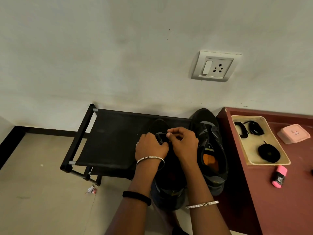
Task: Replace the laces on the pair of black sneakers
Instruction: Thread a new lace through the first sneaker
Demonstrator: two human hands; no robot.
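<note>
- The left sneaker [167,189], black, stands on the right part of a black fabric-topped rack [115,136], its toe pointing far toward the wall [101,48].
- The right sneaker [211,150] sits just beside it, on the right. Its throat is open, with no lace through the eyelets and an orange insole showing.
- The left hand [150,146] lies over the left side of the left sneaker's throat, with its fingers curled down onto the upper and gripping it.
- The right hand [183,143] comes in from the right, thumb and forefinger pinched together at the eyelet rows. What they nip is too dark to name as lace or flap edge.
- The 2 hands touch each other above the tongue.
- A silver bangle [149,158] and a black band [136,197] circle the left forearm, and another silver bangle [201,204] circles the right.
- To the right, a maroon table [279,200] carries a beige tray [269,162] holding 3 black laces. There is 1 flat coil [269,153] near and 2 looser bundles [256,128] far.
- A pink box [293,134] rests right of the tray, and a pink highlighter [279,177] lies near it.
- A switch-and-socket plate [216,67] is set in the wall above the sneakers.
- A crumpled scrap [91,189] lies on the floor by the rack's near leg.
</note>
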